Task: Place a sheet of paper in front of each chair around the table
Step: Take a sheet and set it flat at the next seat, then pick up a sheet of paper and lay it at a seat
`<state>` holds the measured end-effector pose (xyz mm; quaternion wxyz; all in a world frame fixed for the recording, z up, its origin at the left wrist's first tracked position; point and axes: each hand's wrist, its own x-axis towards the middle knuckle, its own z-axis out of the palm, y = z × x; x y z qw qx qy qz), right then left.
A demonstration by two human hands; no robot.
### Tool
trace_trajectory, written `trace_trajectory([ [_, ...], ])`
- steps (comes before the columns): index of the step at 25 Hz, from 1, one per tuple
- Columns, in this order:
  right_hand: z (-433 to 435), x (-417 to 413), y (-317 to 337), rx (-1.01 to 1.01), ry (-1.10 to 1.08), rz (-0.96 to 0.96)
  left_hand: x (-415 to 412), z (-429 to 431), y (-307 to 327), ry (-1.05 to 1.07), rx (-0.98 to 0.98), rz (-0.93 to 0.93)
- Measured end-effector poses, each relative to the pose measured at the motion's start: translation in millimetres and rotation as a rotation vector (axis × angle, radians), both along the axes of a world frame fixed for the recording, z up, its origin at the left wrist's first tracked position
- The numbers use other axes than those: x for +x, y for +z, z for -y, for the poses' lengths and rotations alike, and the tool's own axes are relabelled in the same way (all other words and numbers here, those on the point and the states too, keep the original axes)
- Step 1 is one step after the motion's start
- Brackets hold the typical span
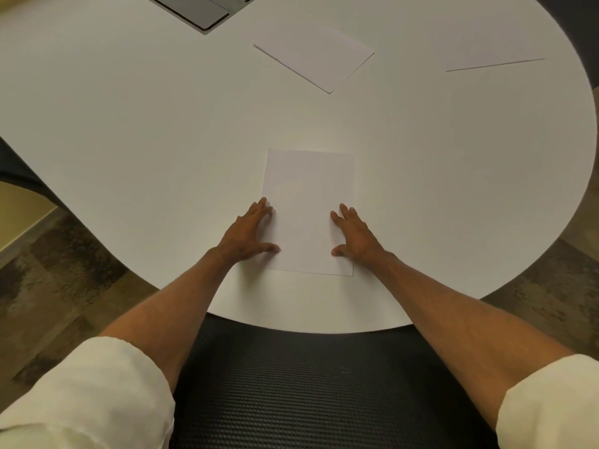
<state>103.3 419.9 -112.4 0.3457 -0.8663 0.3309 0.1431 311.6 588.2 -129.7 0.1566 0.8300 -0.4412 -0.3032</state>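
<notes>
Head view: both hands flat on a blank white rectangular sheet of paper (306, 196) lying portrait on the round matte white table (136, 131), just inside the near edge, directly in front of the black mesh-backed chair (291, 384). Left hand (251, 231) has fingers spread over the sheet's left edge, right hand (355, 233) spread over the right edge; palms down, nothing pinched. Looks like squaring or pressing it into place, so this seat is basically done.

Two more white sheets already down: one angled mid-table (316, 56), one far right (496, 50) near a dark chair (580, 34). Can't tell how many chairs remain; far side is out of frame.

Table surface is smooth, low sheen. A grey inset panel (197, 9) sits at top. Rolled cream sleeves (87, 393), mottled brown carpet (64, 273).
</notes>
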Motion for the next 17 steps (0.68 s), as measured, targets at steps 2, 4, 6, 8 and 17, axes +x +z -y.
trace_trajectory([
  [2, 1, -4, 1, 0.0, -0.003, 0.043, -2, -1, 4, 0.009, -0.012, -0.004],
  [4, 2, -8, 3, -0.013, -0.009, 0.087, -3, -1, 12, 0.039, -0.009, 0.014],
  [6, 5, -8, 8, -0.047, -0.014, 0.103, -2, -1, 26, 0.068, 0.01, 0.048],
  [8, 7, -5, 18, -0.105, -0.018, 0.094, 1, -3, 44, 0.076, 0.027, 0.098],
  [17, 8, -28, 87, -0.481, 0.159, 0.002, -46, 7, 142, 0.162, 0.007, 0.312],
])
